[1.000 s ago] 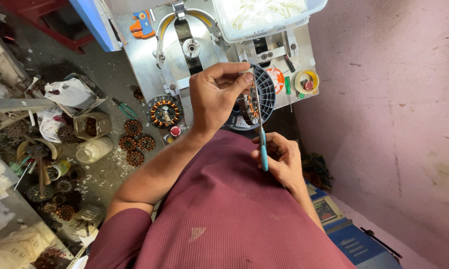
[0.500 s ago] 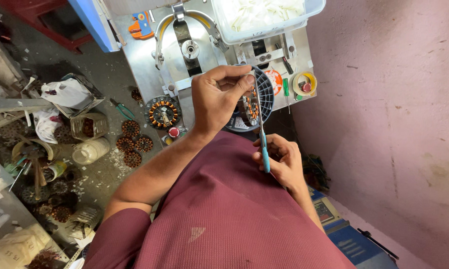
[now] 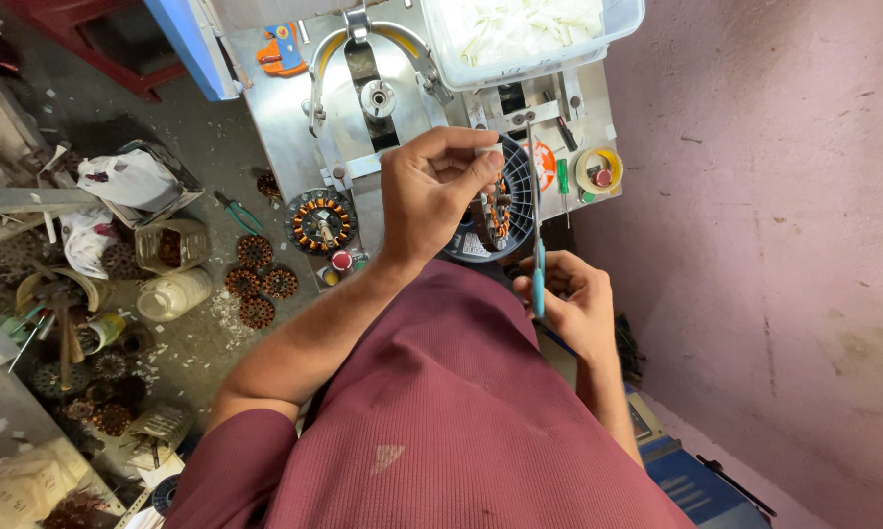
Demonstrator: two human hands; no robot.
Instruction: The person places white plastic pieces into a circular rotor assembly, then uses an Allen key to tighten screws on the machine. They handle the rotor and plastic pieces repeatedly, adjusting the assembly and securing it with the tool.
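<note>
Left hand (image 3: 431, 191) pinches a small pale slip at the wound motor core (image 3: 500, 211), likely heavy and rigid with fragile copper coils; right hand (image 3: 573, 304) grips a blue-handled tool (image 3: 537, 264).

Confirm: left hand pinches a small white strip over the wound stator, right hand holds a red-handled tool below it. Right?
Not quite. In the head view the tool in the right hand has a blue handle, not red. The rest holds: the left hand pinches a small white strip over the wound stator.

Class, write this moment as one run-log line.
left hand: pinching small white strip over wound stator | right hand: gripping blue-handled tool | bench: white bin
</note>
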